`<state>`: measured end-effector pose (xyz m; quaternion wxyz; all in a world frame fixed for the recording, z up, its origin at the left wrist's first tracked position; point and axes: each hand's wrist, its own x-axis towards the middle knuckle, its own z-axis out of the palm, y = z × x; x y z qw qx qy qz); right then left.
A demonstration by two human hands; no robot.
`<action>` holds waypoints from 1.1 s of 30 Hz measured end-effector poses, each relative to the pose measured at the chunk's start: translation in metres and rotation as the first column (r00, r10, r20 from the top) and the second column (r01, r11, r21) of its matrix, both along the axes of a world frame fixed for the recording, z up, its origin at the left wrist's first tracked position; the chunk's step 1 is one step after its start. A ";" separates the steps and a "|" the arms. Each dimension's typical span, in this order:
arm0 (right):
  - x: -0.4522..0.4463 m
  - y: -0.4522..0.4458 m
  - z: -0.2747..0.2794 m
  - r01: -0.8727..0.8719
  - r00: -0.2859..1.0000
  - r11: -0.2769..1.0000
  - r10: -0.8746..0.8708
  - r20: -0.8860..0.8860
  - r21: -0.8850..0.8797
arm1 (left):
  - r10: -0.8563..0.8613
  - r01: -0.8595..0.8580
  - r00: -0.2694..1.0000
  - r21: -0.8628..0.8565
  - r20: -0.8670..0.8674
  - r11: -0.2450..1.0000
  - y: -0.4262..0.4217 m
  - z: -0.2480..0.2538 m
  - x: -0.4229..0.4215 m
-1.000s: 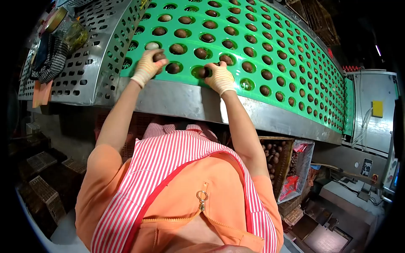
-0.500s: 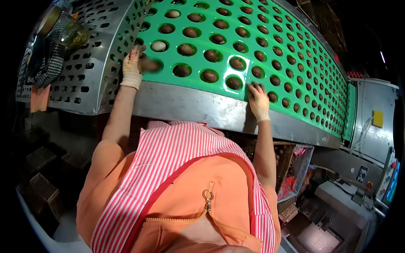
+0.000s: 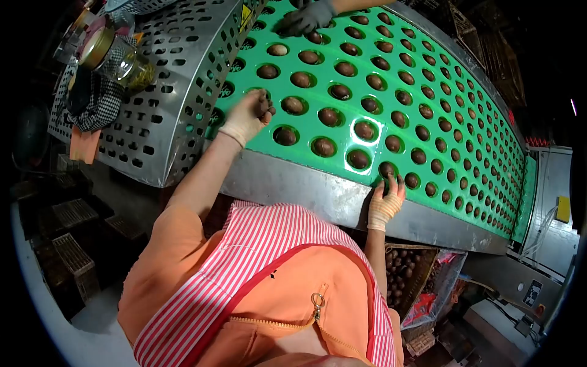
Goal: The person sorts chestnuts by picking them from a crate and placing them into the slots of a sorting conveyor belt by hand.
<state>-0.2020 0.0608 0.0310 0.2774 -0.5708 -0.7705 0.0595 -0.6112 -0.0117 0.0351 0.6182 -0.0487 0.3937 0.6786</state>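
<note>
My left hand (image 3: 246, 117), in a pale glove with bare fingertips, is closed around a dark brown egg-shaped object (image 3: 263, 107) above the green belt. My right hand (image 3: 386, 203), gloved alike, rests at the belt's near edge. Its fingers are apart, with the tips against another brown egg-shaped object (image 3: 387, 169) sitting in a cup. The green belt (image 3: 306, 160) has rows of cups, most holding such brown objects. One paler object (image 3: 277, 49) lies farther up. Cups at the left end show a dark pattern, without brown objects in them.
A co-worker's grey-gloved hand (image 3: 309, 18) reaches over the far side. A perforated metal cover (image 3: 160, 79) stands left, with a jar (image 3: 122, 61) and checkered cloth (image 3: 101, 110) on it. A steel rail (image 3: 287, 180) edges the belt. A crate of brown objects (image 3: 403, 275) is below right.
My left hand has come away from the metal cover, over the belt, and now holds a brown object. My right fingertips now touch one in its cup. The co-worker's hand has appeared; the view has shifted.
</note>
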 end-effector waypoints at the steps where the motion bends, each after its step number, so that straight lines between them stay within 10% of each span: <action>1: 0.000 -0.001 0.001 0.007 1.000 1.000 -0.007 -0.002 -0.013 | 0.073 -0.074 0.997 -0.019 -0.032 0.997 0.010 0.003 0.003; 3: -0.001 -0.001 0.003 0.016 1.000 0.999 -0.016 0.012 -0.036 | 0.217 -0.163 0.893 0.167 -0.395 0.972 0.043 -0.015 -0.016; 6: 0.000 -0.001 0.002 0.017 1.000 1.000 -0.017 -0.019 -0.022 | 0.033 -0.247 0.604 -0.148 -0.796 0.958 0.077 0.028 -0.021; 7: -0.001 -0.001 0.002 0.019 1.000 1.000 -0.019 -0.017 -0.024 | -0.154 -0.213 0.065 -0.164 -0.986 0.963 0.083 0.027 -0.024; 10: 0.000 -0.002 0.005 0.025 1.000 0.999 -0.026 -0.005 -0.027 | -0.449 -0.276 -0.710 -0.372 -0.543 0.886 0.116 0.006 -0.066; 12: -0.001 -0.001 0.003 0.029 1.000 0.999 -0.029 0.004 -0.023 | -0.427 -0.326 -0.862 -0.345 -0.275 0.880 0.123 0.004 -0.093; 17: 0.000 0.000 0.002 0.012 1.000 1.000 -0.011 -0.023 0.028 | -0.517 -0.580 -0.803 -0.591 0.298 0.560 0.130 0.002 -0.104; 20: 0.000 0.000 0.000 0.010 1.000 1.000 -0.009 -0.017 0.029 | -0.566 -0.570 -0.800 -0.543 0.197 0.616 0.127 0.014 -0.084; 24: 0.001 0.001 -0.003 0.022 1.000 0.999 -0.022 -0.022 0.028 | -0.414 -0.049 -0.593 -0.482 -0.691 0.875 0.097 0.034 -0.033; 28: 0.003 0.002 -0.006 0.017 1.000 0.998 -0.017 -0.005 0.057 | -0.464 0.522 -0.159 -0.473 -0.872 0.710 0.040 0.041 0.008; 33: 0.004 0.002 -0.010 0.017 1.000 0.996 -0.016 -0.009 0.087 | -0.349 0.616 -0.280 -0.447 -0.894 0.649 0.002 0.016 0.026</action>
